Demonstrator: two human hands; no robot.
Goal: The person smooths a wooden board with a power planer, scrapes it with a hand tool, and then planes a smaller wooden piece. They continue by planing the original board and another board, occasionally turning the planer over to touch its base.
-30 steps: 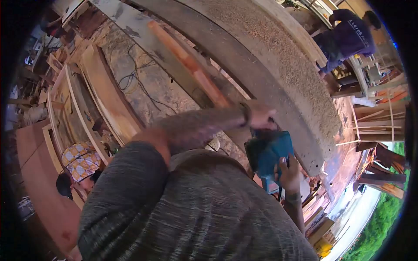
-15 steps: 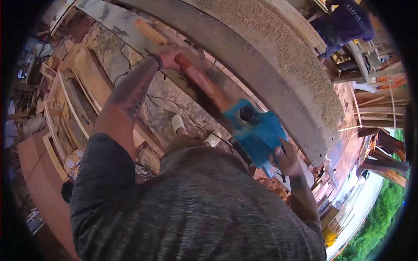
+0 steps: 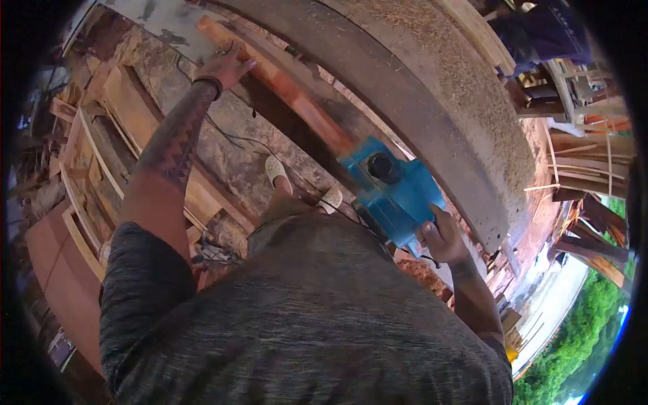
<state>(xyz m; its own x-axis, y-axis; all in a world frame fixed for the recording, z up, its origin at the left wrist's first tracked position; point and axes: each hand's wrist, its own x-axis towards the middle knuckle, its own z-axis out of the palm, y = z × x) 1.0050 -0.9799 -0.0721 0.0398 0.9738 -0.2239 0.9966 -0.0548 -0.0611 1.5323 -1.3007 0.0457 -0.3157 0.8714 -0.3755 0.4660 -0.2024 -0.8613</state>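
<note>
A teal power planer (image 3: 398, 196) with a black knob rests at the right end of a reddish wooden strip (image 3: 290, 94). My right hand (image 3: 442, 236) is wrapped round the planer's rear handle. Toward the strip's far left end, my left hand (image 3: 226, 66) lies against its near edge, fingers spread and the thumb side on the wood. The strip runs diagonally along a narrow board or bench, whose surface is partly hidden beneath it.
Beyond the strip lies a long curved beam (image 3: 432, 128) covered with shavings. Cut planks (image 3: 135, 108) are stacked at the left. A dark cord (image 3: 253, 140) crosses the floor near my shoes. At the top right is another person (image 3: 547, 34).
My left hand has moved up and left along the strip, its fingers now spread. The planer and my right hand have shifted slightly left and up in the view.
</note>
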